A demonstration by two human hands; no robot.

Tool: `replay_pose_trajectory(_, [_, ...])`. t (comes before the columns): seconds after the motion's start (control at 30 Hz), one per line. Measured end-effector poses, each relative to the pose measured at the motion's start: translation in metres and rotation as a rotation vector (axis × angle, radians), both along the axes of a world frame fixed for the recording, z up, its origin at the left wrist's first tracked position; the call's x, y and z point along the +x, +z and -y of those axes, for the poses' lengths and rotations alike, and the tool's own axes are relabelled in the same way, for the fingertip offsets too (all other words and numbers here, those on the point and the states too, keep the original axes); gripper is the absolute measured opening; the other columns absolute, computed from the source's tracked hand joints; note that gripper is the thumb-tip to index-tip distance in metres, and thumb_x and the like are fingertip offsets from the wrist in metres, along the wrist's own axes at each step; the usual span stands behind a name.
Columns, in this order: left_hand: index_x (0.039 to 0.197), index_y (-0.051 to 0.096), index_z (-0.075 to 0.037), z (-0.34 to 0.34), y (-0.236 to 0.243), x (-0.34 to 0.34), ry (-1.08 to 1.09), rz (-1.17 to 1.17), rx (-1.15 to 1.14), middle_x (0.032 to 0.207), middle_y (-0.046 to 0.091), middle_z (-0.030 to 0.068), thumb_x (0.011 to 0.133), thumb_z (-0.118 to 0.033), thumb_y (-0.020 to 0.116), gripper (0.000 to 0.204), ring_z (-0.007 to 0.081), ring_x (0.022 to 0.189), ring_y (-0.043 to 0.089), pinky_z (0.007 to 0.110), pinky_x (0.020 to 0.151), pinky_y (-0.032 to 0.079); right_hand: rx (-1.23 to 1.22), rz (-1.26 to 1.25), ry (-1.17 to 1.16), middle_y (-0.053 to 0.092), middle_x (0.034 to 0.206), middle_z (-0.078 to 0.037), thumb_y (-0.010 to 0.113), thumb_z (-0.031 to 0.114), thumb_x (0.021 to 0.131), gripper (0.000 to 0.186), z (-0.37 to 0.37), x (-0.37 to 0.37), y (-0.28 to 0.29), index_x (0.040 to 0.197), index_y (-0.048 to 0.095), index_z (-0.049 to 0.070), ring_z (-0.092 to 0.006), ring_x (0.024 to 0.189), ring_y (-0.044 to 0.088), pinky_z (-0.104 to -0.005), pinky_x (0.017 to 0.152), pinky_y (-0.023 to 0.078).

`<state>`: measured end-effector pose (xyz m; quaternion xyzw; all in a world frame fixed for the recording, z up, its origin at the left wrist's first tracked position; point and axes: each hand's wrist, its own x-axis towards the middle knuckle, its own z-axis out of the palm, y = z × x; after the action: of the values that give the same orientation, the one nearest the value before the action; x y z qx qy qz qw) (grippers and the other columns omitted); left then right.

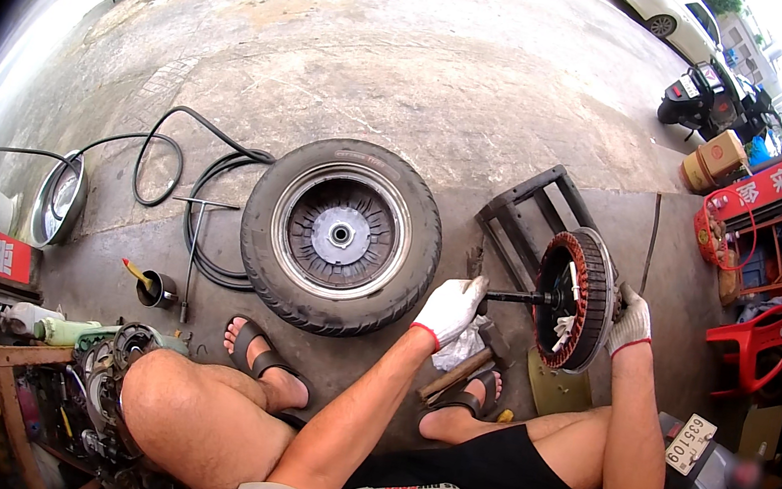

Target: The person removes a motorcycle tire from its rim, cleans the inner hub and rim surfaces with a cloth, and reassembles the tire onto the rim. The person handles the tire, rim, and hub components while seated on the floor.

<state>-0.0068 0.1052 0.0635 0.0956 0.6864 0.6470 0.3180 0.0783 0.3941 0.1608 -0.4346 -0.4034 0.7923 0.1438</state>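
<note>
Floor (357, 67): grey concrete, pretty stained
Middle: 1 chunky wheel (340, 234), just lying flat
Wheel's left: loopy black hose (242, 158), T-handle tool (193, 261), little black cup (161, 293)
Wheel's right: dark metal frame (526, 192)

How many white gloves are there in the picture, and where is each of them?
2: one white glove on the left hand, at the shaft of the motor stator; the other on the right hand, at the stator's right side. More may be hidden.
</note>
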Motion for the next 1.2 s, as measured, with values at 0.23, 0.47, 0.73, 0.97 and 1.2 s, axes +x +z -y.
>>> replay_pose_trajectory(0.23, [0.078, 0.062, 0.004, -0.003, -0.003, 0.0, 0.0, 0.012, 0.0, 0.061, 0.051, 0.0055, 0.102, -0.043, 0.045, 0.055, 0.0152, 0.058, 0.043, 0.036, 0.057, 0.038, -0.001, -0.013, 0.06, 0.071, 0.09, -0.013, 0.046, 0.027, 0.103, 0.029, -0.01, 0.004, -0.006, 0.101, 0.064, 0.004, -0.0269, 0.077, 0.068, -0.0416, 0.073, 0.059])
replay_pose_trajectory(0.47, [0.077, 0.062, 0.003, -0.003, -0.002, 0.0, -0.006, 0.003, 0.0, 0.06, 0.05, 0.0045, 0.102, -0.042, 0.046, 0.054, 0.0146, 0.058, 0.043, 0.036, 0.057, 0.038, 0.008, -0.015, 0.088, 0.071, 0.096, -0.014, 0.046, 0.026, 0.103, 0.029, -0.025, 0.009, -0.014, 0.107, 0.064, 0.004, -0.0287, 0.084, 0.069, -0.0434, 0.078, 0.058])
replay_pose_trajectory(0.73, [0.078, 0.061, 0.003, -0.003, -0.004, 0.0, -0.002, 0.019, -0.003, 0.062, 0.051, 0.0035, 0.102, -0.043, 0.046, 0.054, 0.0143, 0.059, 0.042, 0.035, 0.057, 0.038, 0.043, 0.024, 0.059, 0.071, 0.096, -0.015, 0.046, 0.026, 0.103, 0.029, -0.027, 0.009, -0.018, 0.107, 0.064, 0.004, -0.0281, 0.082, 0.069, -0.0424, 0.076, 0.059])
replay_pose_trajectory(0.97, [0.079, 0.062, 0.003, -0.003, -0.005, 0.0, 0.0, 0.015, -0.005, 0.063, 0.052, 0.0043, 0.102, -0.042, 0.046, 0.053, 0.0147, 0.059, 0.043, 0.036, 0.058, 0.039, 0.114, 0.049, 0.087, 0.072, 0.097, -0.014, 0.045, 0.025, 0.103, 0.03, -0.025, 0.008, -0.015, 0.107, 0.065, 0.003, -0.027, 0.083, 0.07, -0.041, 0.076, 0.059])
replay_pose_trajectory(1.2, [0.08, 0.062, 0.004, -0.003, -0.006, 0.0, -0.014, 0.015, -0.003, 0.063, 0.054, 0.0077, 0.103, -0.041, 0.045, 0.053, 0.0169, 0.061, 0.046, 0.038, 0.061, 0.041, 0.06, 0.007, 0.054, 0.072, 0.099, -0.014, 0.044, 0.023, 0.103, 0.03, -0.024, 0.007, -0.015, 0.108, 0.065, 0.003, -0.0271, 0.085, 0.07, -0.0416, 0.078, 0.059])
